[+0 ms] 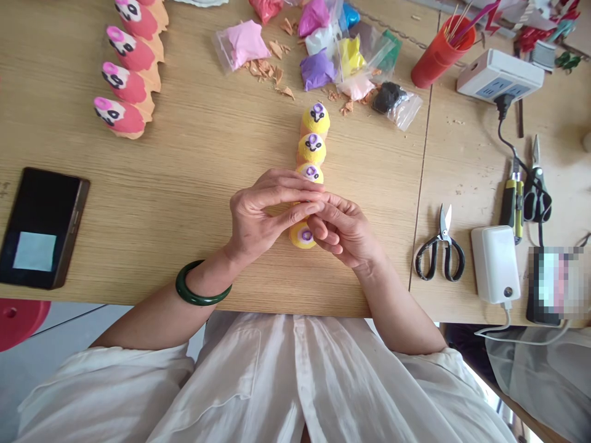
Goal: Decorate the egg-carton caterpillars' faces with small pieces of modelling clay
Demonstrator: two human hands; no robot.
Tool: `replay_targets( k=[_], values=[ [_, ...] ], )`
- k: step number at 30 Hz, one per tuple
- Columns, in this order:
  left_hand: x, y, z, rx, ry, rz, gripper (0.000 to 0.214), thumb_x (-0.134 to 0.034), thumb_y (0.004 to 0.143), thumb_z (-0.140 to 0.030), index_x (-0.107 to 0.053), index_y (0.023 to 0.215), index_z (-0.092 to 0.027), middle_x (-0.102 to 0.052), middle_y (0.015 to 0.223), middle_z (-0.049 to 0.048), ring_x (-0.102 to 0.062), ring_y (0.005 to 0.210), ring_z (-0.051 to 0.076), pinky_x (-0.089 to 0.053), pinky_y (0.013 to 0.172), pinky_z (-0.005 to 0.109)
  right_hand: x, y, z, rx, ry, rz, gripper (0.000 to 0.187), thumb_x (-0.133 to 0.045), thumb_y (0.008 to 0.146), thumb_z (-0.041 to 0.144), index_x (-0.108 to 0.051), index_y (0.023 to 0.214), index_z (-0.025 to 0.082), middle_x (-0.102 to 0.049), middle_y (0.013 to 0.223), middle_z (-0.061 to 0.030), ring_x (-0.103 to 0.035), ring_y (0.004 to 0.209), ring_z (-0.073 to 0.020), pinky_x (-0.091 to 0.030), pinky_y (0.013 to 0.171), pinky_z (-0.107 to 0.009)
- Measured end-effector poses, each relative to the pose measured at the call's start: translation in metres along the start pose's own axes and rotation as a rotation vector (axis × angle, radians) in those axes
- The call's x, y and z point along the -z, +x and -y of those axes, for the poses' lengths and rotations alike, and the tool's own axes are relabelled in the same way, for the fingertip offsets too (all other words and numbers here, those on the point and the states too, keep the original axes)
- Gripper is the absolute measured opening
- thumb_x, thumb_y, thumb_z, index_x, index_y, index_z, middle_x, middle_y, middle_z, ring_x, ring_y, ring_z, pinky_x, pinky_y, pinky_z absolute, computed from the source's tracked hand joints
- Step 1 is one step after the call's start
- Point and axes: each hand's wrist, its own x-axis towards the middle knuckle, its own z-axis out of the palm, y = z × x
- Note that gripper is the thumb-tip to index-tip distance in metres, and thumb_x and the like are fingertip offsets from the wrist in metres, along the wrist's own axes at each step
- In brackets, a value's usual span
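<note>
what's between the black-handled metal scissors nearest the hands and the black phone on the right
A white, rounded rectangular power bank lies there, in the head view.

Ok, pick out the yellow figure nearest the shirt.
The yellow figure at the row's near end, below the left hand; the other yellow faces showing lie beyond that hand.

Smooth, wood-grained across the counter (pixel 152 184), matt on yellow figures (pixel 305 149). Glossy along the green bangle (pixel 203 300), metallic at the scissor blades (pixel 444 231).
</note>
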Motion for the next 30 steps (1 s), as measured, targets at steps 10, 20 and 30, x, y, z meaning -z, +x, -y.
replay_targets(
  k=[10,20,30],
  values=[
    [0.0003,-0.0023,-0.0021,0.099,-0.042,-0.005,0.016,-0.079,0.098,-0.036,-0.085,0.113,-0.033,-0.084,0.115,0.0015,-0.079,0.107,0.019,-0.064,0.1,0.036,-0.0009,0.0014,-0.0018,0.103,-0.039,-0.113,0.039,-0.092,0.079,0.044,-0.064,0.082,0.016,-0.062,0.056,0.0087,-0.035,0.039,-0.0002,-0.024,0.034,-0.014],
    [-0.0008,-0.0036,-0.0013,0.138,-0.045,-0.065,0.011,-0.078,0.099,-0.038,-0.085,0.101,-0.03,-0.083,0.105,-0.0003,-0.08,0.101,0.019,-0.065,0.096,0.035,-0.0026,-0.0004,-0.001,0.049,-0.089,-0.126,0.041,-0.09,0.082,0.049,-0.066,0.088,0.017,-0.061,0.057,0.0086,-0.036,0.039,-0.001,-0.024,0.035,-0.015],
    [-0.0014,-0.0039,-0.0015,0.192,-0.085,0.02,0.022,-0.076,0.1,-0.042,-0.084,0.119,-0.032,-0.082,0.125,0.0023,-0.076,0.121,0.023,-0.064,0.107,0.039,-0.0019,-0.0004,-0.0003,0.079,-0.052,-0.131,0.038,-0.092,0.081,0.044,-0.066,0.084,0.016,-0.061,0.057,0.008,-0.035,0.04,-0.0006,-0.025,0.035,-0.014]
  ],
)
